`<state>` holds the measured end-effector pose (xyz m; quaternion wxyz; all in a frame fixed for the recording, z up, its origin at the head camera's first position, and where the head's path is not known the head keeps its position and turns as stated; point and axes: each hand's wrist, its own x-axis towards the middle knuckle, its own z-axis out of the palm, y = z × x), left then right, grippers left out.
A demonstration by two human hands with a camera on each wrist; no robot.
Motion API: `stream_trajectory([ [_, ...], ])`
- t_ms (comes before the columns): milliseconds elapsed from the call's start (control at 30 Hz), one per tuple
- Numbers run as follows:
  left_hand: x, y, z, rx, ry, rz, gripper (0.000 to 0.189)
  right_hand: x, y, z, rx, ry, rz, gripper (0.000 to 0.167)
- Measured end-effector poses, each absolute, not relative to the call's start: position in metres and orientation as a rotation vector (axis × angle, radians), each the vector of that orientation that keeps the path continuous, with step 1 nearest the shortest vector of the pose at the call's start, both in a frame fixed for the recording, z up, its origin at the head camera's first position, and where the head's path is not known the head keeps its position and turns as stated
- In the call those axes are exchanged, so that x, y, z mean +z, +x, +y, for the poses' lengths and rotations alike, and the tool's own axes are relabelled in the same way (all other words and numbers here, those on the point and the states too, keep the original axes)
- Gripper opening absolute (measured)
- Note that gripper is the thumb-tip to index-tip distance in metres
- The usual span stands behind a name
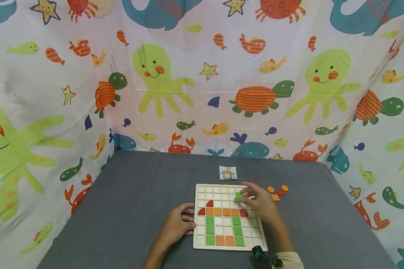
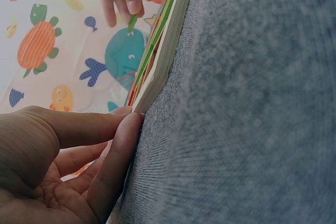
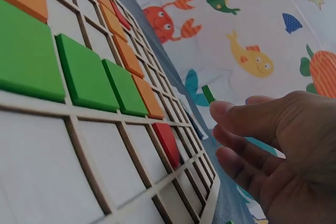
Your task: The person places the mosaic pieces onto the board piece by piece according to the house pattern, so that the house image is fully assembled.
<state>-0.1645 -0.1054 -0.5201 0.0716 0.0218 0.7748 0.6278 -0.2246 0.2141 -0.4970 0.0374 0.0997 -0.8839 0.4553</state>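
A pale wooden grid board (image 1: 256,232) lies on the table, partly filled with flat tiles. Its tiles include green squares (image 1: 210,220), orange squares (image 1: 226,212) and red quarter-round pieces (image 1: 209,203). At the board's left side, my left hand (image 1: 176,225) holds the edge between thumb and finger (image 2: 118,145). My right hand (image 1: 260,201) pinches a green square tile (image 1: 239,195) by thumb and fingertips over the upper right cells. In the right wrist view that tile (image 3: 208,94) is seen edge-on, raised off the grid.
Behind the board lies a small printed pattern card (image 1: 227,173). Right of the board are loose pieces: orange round ones (image 1: 284,188), an orange square (image 1: 276,197) and a red piece (image 1: 281,192). A sea-animal curtain (image 1: 185,82) hangs around the grey-covered table (image 1: 148,179).
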Motion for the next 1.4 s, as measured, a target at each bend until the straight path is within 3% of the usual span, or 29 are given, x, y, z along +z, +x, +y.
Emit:
stream_trajectory([
  [1400,-0.522,-0.165,-0.106,1.883,0.069,2.329,0.069,-0.509,-0.221,0.151,1.359,0.493,-2.817,0.058],
])
